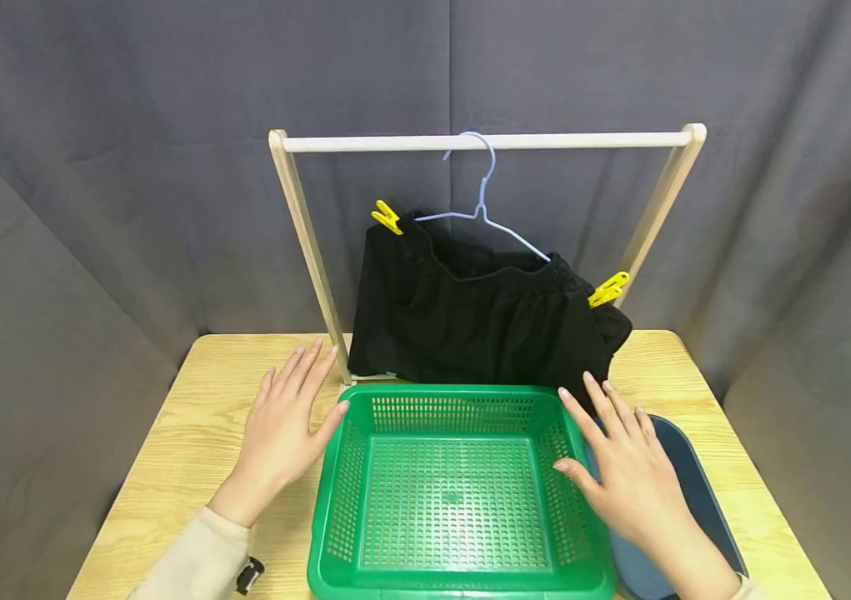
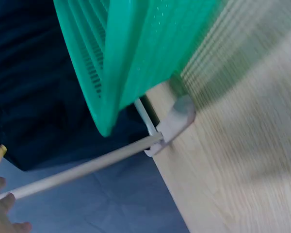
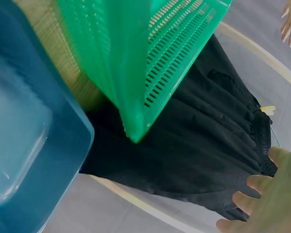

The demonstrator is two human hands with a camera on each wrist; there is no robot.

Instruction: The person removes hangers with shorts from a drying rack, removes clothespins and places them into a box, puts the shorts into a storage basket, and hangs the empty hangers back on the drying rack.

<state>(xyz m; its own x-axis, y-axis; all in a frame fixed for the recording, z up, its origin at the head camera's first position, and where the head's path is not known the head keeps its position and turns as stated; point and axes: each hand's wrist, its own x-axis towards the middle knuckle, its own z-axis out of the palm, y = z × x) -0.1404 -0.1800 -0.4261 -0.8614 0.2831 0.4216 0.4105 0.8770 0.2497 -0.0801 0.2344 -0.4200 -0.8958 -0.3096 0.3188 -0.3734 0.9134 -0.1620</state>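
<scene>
Both hands hover with spread fingers on either side of a green plastic basket [image 1: 455, 575], which holds nothing. My left hand [image 1: 286, 421] is over the basket's left edge, its thumb near the far left corner. My right hand [image 1: 628, 467] overlaps the right rim, thumb toward the inside. Behind the basket, black shorts [image 1: 485, 325] hang from a pale blue hanger [image 1: 481, 200]. One yellow clothespin [image 1: 387, 218] grips the waistband's left end, and another yellow clothespin [image 1: 608, 290] its lower right end. In the right wrist view, the right fingers [image 3: 259, 184] appear before the shorts.
The hanger hooks over the white bar [image 1: 583, 140] of a small wooden rack [image 1: 305, 242] at the table's back. A blue-grey bin [image 1: 695, 475] stands right of the basket, partly under my right arm. Grey curtains [image 1: 132, 150] surround the wooden table [image 1: 155, 500].
</scene>
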